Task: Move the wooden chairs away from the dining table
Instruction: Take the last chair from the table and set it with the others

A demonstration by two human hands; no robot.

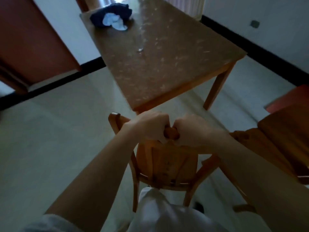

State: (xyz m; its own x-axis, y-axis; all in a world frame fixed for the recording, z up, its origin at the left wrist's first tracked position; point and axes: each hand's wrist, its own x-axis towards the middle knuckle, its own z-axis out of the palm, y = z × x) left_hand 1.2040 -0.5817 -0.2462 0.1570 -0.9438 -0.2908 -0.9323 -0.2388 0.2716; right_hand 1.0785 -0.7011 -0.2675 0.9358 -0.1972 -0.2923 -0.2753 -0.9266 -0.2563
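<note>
A wooden chair (167, 166) stands in front of me with its back towards me, just short of the near corner of the dining table (167, 64). My left hand (150, 128) and my right hand (190, 129) are both closed around the chair's top rail, side by side and almost touching. The chair seat lies below my hands, partly hidden by my forearms. A second wooden chair (275, 144) stands to the right, close to my right forearm. The table has a speckled brown top and light wooden legs.
A dark blue and white bundle of cloth (112, 15) lies on the table's far left corner. A drinking glass (140, 46) stands mid-table. A red-brown door (33, 44) is at the left. Pale tiled floor (58, 139) spreads to the left.
</note>
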